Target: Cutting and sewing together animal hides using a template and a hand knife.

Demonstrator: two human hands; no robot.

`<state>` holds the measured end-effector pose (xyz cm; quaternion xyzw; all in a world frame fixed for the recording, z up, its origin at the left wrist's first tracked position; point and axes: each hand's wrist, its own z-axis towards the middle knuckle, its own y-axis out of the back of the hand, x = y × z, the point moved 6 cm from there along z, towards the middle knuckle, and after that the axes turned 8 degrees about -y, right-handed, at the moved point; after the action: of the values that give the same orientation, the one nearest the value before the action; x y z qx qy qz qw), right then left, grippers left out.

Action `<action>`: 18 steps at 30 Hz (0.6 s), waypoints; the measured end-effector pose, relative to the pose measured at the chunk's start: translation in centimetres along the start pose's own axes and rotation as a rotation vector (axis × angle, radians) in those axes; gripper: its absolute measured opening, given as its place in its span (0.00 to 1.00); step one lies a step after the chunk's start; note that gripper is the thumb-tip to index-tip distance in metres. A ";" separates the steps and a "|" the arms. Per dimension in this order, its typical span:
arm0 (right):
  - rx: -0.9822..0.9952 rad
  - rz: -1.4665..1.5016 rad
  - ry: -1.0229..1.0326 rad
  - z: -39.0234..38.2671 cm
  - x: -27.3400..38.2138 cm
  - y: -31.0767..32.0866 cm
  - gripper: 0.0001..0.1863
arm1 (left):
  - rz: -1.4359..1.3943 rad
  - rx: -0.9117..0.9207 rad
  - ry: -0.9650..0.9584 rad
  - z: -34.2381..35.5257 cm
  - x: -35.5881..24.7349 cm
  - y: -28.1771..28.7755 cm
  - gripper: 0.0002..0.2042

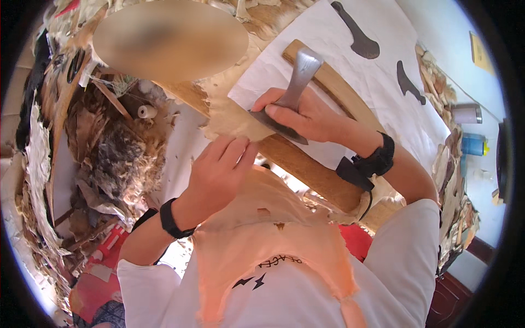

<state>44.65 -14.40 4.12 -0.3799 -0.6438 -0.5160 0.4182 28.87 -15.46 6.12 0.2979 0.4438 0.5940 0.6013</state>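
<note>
Firmly held metal tool (299,77): inside the right grip (307,117), which is closed around its shaft just by the blade; the long axis runs away from the person, leaning a little to the right, with the flared end pointing outward.
Blade edge: dark, broad and slightly curved, set across the shaft, facing the left grip (220,167) and the person.
Left grip: fingers bent together at the margin of the pale hide (232,117); whether they pinch it, I cannot tell.
Hide: thin, tan, ragged-edged, just left of the right grip; contact with the blade is unclear.
Wood: a smooth brown lower beam (314,174) below the right grip; a curved upper bar (333,85) beyond it.
White sheet (383,71): lightly creased, beyond and right of the right grip, bearing an axe-shaped dark tool (358,35) and a hooked dark piece (407,85), both well apart from it.
Fur heap (123,156): shaggy, left of the left grip.
Room: open over the sheet to the right; the beam bounds the near side.
</note>
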 end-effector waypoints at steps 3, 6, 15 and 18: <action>0.026 -0.037 0.112 0.1 0.3 -0.6 0.11 | -0.001 0.035 0.064 1.1 0.0 -1.5 0.12; 0.019 -0.070 0.176 0.1 0.3 -0.7 0.11 | 0.043 0.075 0.064 1.6 -0.3 -2.0 0.09; -0.012 -0.125 0.190 0.3 -0.1 -0.9 0.09 | 0.012 0.028 0.069 2.2 0.2 -2.5 0.05; -0.014 -0.132 0.215 -0.3 -0.3 -0.8 0.08 | -0.050 -0.079 0.128 2.3 0.7 -2.4 0.07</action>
<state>44.04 -14.85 3.62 -0.2822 -0.6152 -0.5849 0.4470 31.87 -14.63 4.84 0.2244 0.4647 0.6136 0.5976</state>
